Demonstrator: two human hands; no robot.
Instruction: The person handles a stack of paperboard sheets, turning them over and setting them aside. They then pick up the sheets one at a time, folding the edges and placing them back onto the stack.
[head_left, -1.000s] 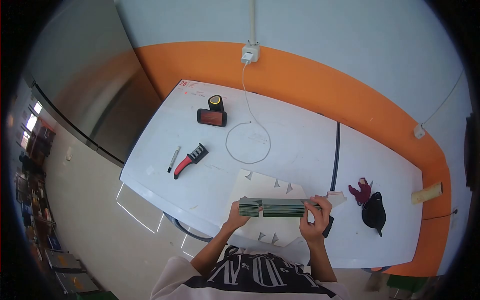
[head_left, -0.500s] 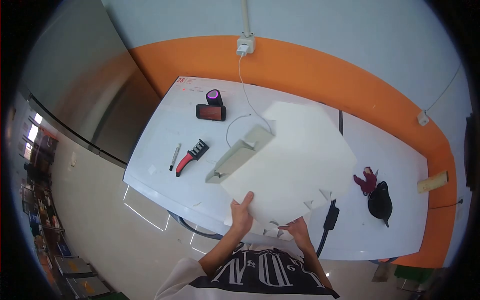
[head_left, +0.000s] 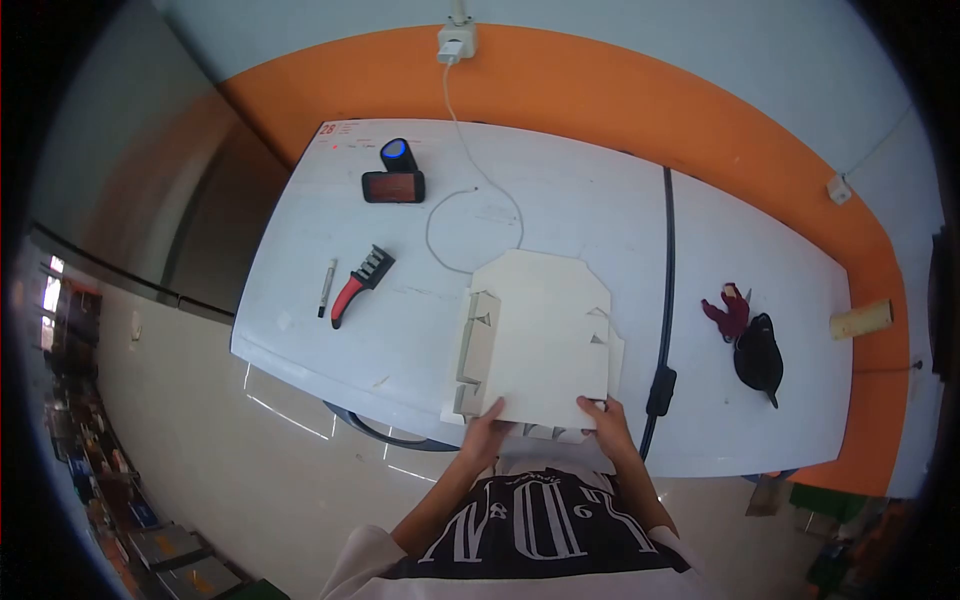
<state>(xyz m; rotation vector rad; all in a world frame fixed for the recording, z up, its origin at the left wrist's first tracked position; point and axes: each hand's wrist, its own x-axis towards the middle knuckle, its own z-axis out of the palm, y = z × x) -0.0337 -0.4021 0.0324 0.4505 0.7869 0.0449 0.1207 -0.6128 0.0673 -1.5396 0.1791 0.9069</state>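
Observation:
A white die-cut cardboard sheet [head_left: 548,330] with slits and folded flaps lies low over the front of the table, close to my body. Its left flap [head_left: 477,345] stands partly folded along a crease. My left hand [head_left: 487,432] grips the near left corner, thumb on top and fingers underneath. At the near right corner, my right hand [head_left: 608,422] holds the same cardboard, thumb on its upper face. Small cut tabs show along the near edge between my hands. Further white layers stick out beneath the sheet on the left and right.
On the white table [head_left: 300,250] are a red-and-black knife sharpener [head_left: 360,285], a marker [head_left: 327,288], a phone [head_left: 393,187], a round speaker [head_left: 398,154] and a white cable [head_left: 520,215]. To the right lie a black cable [head_left: 668,300], a maroon cloth item [head_left: 727,313], a black pouch [head_left: 758,362] and a cardboard tube [head_left: 862,320].
The cardboard has come down from a raised, tilted position to lie flatter and squarer before me. My right hand has moved from its underside to the near right corner.

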